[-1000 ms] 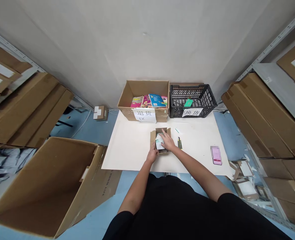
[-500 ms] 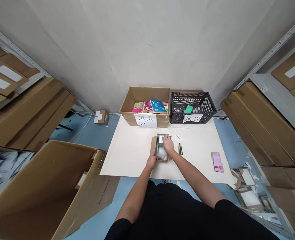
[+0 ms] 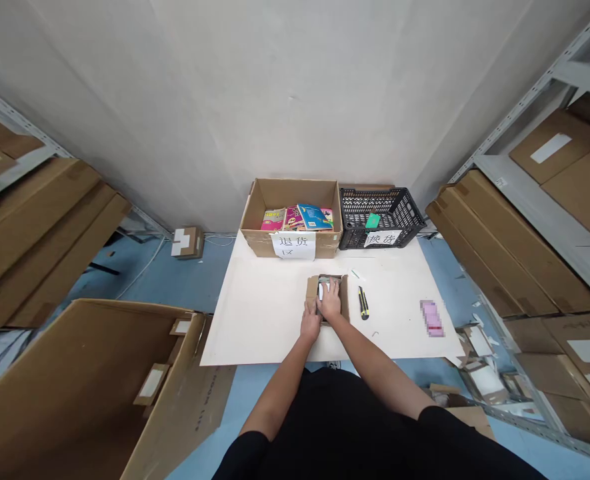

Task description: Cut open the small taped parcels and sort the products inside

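A small open cardboard box sits in the middle of the white table. Both my hands are in it. My right hand lies on the white and dark contents, fingers pointing away from me. My left hand rests at the box's near left corner, fingers curled on its edge. What lies under the hands is mostly hidden.
A utility knife lies right of the box, a pink item further right. At the table's back stand a labelled cardboard box of books and a labelled black crate. A large open carton stands at my left; shelves of cartons flank both sides.
My left hand has moved in from the box's left side to its near corner. My right hand has shifted slightly nearer inside the box. The head camera has tilted.
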Motion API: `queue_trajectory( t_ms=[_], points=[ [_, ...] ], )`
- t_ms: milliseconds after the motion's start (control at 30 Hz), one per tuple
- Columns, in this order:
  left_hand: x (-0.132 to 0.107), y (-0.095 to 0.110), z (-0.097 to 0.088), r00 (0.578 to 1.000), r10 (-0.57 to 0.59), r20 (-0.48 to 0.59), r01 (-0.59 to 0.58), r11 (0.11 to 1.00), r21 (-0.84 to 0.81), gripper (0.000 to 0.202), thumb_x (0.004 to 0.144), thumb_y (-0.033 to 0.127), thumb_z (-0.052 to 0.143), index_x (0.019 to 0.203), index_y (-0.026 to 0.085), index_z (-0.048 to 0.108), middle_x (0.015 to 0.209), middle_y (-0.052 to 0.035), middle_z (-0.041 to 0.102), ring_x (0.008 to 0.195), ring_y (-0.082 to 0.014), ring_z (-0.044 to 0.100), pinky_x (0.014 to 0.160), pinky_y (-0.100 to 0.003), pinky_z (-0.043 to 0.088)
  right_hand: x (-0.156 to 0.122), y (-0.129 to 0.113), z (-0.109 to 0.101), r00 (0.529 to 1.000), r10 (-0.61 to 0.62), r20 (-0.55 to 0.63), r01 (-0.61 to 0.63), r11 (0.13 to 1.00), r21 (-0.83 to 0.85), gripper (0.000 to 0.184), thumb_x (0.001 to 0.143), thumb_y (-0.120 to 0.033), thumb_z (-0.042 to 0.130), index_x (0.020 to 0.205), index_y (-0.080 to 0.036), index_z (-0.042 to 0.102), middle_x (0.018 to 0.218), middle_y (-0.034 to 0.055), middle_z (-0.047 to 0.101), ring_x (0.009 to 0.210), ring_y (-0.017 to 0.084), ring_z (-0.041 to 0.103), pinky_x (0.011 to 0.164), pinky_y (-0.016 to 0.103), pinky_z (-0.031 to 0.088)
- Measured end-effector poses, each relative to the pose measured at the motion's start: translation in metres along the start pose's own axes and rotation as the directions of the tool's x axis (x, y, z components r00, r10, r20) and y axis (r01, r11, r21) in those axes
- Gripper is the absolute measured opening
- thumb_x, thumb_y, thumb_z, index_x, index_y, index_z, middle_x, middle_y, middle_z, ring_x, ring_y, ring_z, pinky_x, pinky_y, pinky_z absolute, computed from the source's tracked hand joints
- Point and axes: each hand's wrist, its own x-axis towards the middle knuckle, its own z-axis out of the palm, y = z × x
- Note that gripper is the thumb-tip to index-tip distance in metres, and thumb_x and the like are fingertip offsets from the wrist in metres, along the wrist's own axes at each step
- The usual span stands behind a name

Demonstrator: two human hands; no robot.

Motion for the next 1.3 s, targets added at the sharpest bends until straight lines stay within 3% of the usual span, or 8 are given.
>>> queue_trajectory(
  t_ms=[300,467,600,767,900,1067,1167,1300],
  points=[
    [-0.005,-0.038,-0.025,0.992,-0.083,-0.096,0.081,0.996,-0.027,0.023,0.091,0.019,0.058,0.104,0.021,0.077,0.172,-0.0102,0.036,0.165,-0.0372,0.005,0.132,-0.059,0.018,-0.014,-0.037,-0.042,0.975,-0.162,-0.153,0.160,0.987,-0.025,0.058,0.096,-0.025,0.055,0.154,-0.021,0.050,0.177,0.0067,0.018,0.165,0.038,-0.002,0.118,0.055,0.046],
    [-0.001,-0.065,-0.067,0.985,-0.095,-0.146,0.096,0.995,0.006,0.021,0.090,0.017,0.056,0.094,0.019,0.077,0.172,-0.0109,0.037,0.165,-0.0398,0.009,0.129,-0.060,0.025,-0.011,-0.053,-0.076,0.928,-0.253,-0.275,0.262,0.965,-0.005,0.065,0.095,-0.027,0.056,0.159,-0.023,0.045,0.174,0.0095,0.026,0.164,0.039,0.006,0.123,0.062,0.038],
    [-0.010,-0.098,-0.112,0.977,-0.127,-0.171,0.144,0.985,0.092,0.021,0.088,0.013,0.056,0.088,0.020,0.075,0.171,-0.0069,0.039,0.164,-0.0379,0.016,0.128,-0.055,0.030,0.001,-0.035,-0.088,0.932,-0.181,-0.315,0.206,0.977,0.047,0.076,0.092,-0.027,0.058,0.165,-0.021,0.035,0.171,0.0140,0.030,0.160,0.045,0.015,0.124,0.070,0.031],
    [-0.039,-0.144,-0.159,0.978,-0.123,-0.167,0.161,0.959,0.233,0.014,0.087,0.016,0.061,0.090,0.021,0.074,0.170,-0.0053,0.042,0.162,-0.0374,0.023,0.124,-0.050,0.036,0.020,-0.013,-0.051,0.936,-0.083,-0.343,0.127,0.986,0.109,0.066,0.093,-0.028,0.058,0.157,-0.019,0.047,0.160,0.0183,0.045,0.151,0.041,0.032,0.122,0.065,0.036],
    [-0.057,-0.165,-0.177,0.985,-0.106,-0.138,0.139,0.957,0.255,0.015,0.084,0.018,0.069,0.097,0.022,0.076,0.171,-0.0066,0.040,0.162,-0.0396,0.022,0.124,-0.053,0.037,0.023,-0.008,-0.002,0.976,-0.035,-0.214,0.072,0.983,0.169,0.063,0.088,-0.031,0.067,0.149,-0.021,0.057,0.152,0.0173,0.054,0.147,0.038,0.042,0.120,0.057,0.041],
    [-0.066,-0.162,-0.179,0.985,-0.053,-0.163,0.088,0.973,0.214,0.043,0.081,0.011,0.069,0.123,0.020,0.073,0.173,-0.0094,0.034,0.163,-0.0400,0.017,0.130,-0.053,0.030,0.014,0.014,0.018,0.997,-0.074,-0.019,0.076,0.967,0.241,0.092,0.077,-0.028,0.076,0.163,-0.022,0.042,0.170,0.0172,0.033,0.150,0.033,0.045,0.119,0.048,0.044],
    [-0.058,-0.140,-0.175,0.964,0.004,-0.266,0.040,0.986,0.159,0.052,0.086,0.010,0.059,0.137,0.019,0.066,0.171,-0.0107,0.038,0.162,-0.0347,0.023,0.133,-0.049,0.025,0.012,0.029,0.014,0.998,-0.051,0.021,0.041,0.941,0.335,0.102,0.074,-0.022,0.076,0.167,-0.024,0.034,0.161,0.0156,0.048,0.139,0.031,0.057,0.113,0.046,0.049],
    [-0.024,-0.088,-0.163,0.948,0.130,-0.290,-0.105,0.989,0.102,0.046,0.093,0.013,0.050,0.134,0.022,0.068,0.153,-0.0099,0.057,0.148,-0.0284,0.047,0.129,-0.040,0.033,0.013,0.036,0.011,0.997,0.065,0.029,-0.071,0.911,0.406,0.091,0.070,-0.031,0.086,0.154,-0.022,0.052,0.143,0.0143,0.063,0.124,0.032,0.066,0.106,0.045,0.053]
  ],
)
